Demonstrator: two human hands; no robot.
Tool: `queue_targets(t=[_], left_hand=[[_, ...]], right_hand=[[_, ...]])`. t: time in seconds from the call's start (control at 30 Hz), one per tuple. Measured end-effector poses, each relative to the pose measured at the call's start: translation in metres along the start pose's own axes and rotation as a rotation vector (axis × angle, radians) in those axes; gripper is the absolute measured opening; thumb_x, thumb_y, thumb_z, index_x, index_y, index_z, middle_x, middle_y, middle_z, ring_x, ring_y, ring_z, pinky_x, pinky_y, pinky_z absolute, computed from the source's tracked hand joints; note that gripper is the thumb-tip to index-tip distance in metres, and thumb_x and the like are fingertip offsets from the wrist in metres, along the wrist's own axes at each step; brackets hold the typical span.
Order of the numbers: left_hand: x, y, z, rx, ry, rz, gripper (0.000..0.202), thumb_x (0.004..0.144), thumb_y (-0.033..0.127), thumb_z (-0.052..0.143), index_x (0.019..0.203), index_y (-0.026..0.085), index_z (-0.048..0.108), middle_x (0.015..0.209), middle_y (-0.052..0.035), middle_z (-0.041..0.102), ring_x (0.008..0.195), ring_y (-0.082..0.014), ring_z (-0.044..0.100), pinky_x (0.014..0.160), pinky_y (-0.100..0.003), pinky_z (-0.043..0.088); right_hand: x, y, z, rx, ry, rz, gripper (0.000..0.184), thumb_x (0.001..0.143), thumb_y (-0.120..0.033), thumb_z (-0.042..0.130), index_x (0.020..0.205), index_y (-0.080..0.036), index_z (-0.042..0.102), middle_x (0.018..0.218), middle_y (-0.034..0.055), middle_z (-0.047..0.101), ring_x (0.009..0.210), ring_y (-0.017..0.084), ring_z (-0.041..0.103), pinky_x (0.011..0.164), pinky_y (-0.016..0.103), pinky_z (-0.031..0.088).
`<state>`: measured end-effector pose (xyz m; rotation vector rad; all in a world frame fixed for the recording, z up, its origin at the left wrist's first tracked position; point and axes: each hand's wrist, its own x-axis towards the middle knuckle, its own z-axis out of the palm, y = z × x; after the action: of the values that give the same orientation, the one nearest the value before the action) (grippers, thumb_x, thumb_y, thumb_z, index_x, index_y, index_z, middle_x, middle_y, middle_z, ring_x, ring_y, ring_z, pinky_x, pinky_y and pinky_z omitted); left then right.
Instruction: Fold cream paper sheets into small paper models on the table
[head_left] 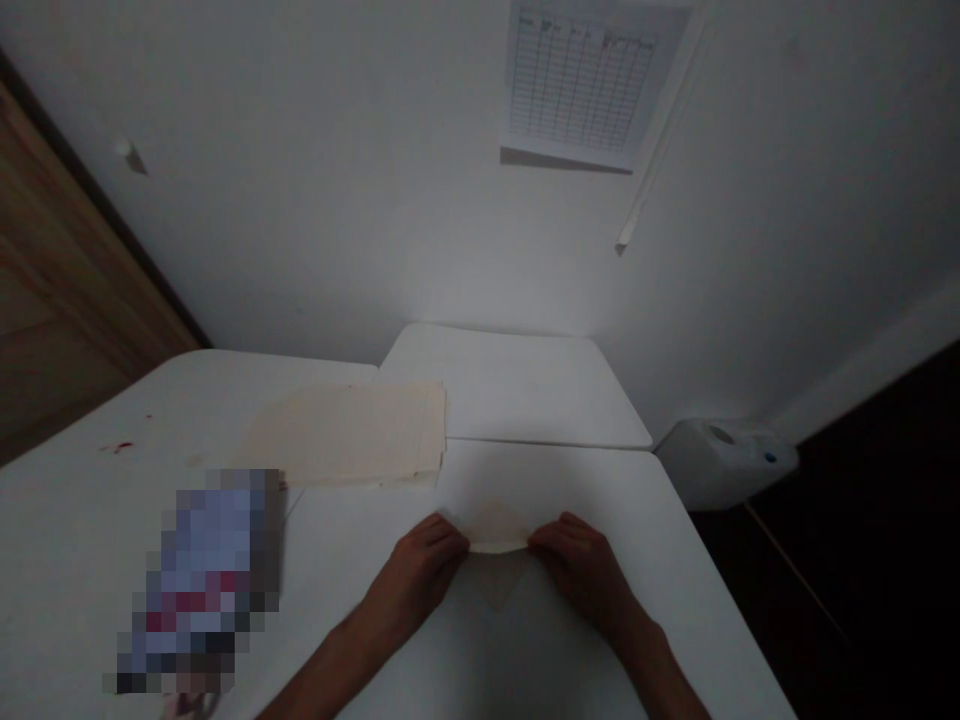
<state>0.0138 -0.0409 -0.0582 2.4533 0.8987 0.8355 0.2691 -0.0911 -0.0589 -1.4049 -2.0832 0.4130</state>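
Observation:
A pale sheet of paper lies on the white table straight in front of me, its near edge curled up. My left hand pinches the left end of that raised edge with closed fingers. My right hand pinches the right end the same way. A triangular shadow or folded corner shows below the edge between the hands. A stack of cream paper sheets rests on the table farther back and to the left.
A blurred-out patch covers something at the left front. A second white table abuts against the wall. A white bin stands on the dark floor at right. A printed chart hangs on the wall; a wooden door is at left.

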Motion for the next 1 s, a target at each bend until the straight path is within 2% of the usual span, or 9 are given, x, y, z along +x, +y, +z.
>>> queue_targets(t=[0.17,0.3,0.57,0.8,1.0], left_hand=[[-0.001,0.0,0.001,0.005,0.065,-0.069,0.02,0.09,0.019,0.05,0.079,0.018,0.066,0.075,-0.0051,0.064,0.075,-0.0183,0.059,0.067,-0.027,0.047],[0.001,0.001,0.001,-0.02,0.11,-0.179,0.017,0.086,0.021,0.053,0.078,0.019,0.067,0.073,-0.0041,0.064,0.072,-0.0179,0.059,0.066,-0.027,0.047],[0.007,0.006,0.003,0.013,0.069,-0.282,0.02,0.089,0.026,0.052,0.076,0.018,0.066,0.072,-0.0044,0.064,0.073,-0.0201,0.058,0.069,-0.031,0.045],[0.007,0.008,0.01,0.112,0.089,-0.304,0.018,0.087,0.021,0.053,0.073,0.018,0.063,0.073,-0.0056,0.062,0.076,-0.0225,0.056,0.072,-0.034,0.044],[0.012,0.01,0.012,0.155,0.042,-0.34,0.018,0.087,0.017,0.05,0.071,0.017,0.06,0.073,-0.0063,0.061,0.077,-0.0234,0.055,0.072,-0.035,0.045]], right_hand=[[0.0,0.004,0.002,-0.043,0.029,0.057,0.015,0.092,-0.023,0.051,0.091,-0.021,0.066,0.084,0.0043,0.07,0.079,0.019,0.061,0.071,0.029,0.046],[0.004,0.001,0.001,-0.042,0.027,0.137,0.011,0.09,-0.022,0.052,0.095,-0.021,0.062,0.089,0.0041,0.069,0.08,0.018,0.063,0.074,0.027,0.045],[0.014,-0.004,0.0,-0.08,-0.002,0.204,0.009,0.091,-0.026,0.051,0.095,-0.022,0.057,0.087,0.0029,0.068,0.081,0.017,0.063,0.072,0.026,0.043],[0.018,-0.008,0.003,-0.13,-0.034,0.18,0.01,0.093,-0.028,0.048,0.096,-0.022,0.055,0.083,0.0025,0.065,0.077,0.018,0.062,0.069,0.026,0.04],[0.019,-0.008,0.006,-0.167,-0.011,0.202,0.01,0.093,-0.03,0.05,0.096,-0.022,0.054,0.081,0.002,0.066,0.075,0.018,0.062,0.066,0.026,0.039]])
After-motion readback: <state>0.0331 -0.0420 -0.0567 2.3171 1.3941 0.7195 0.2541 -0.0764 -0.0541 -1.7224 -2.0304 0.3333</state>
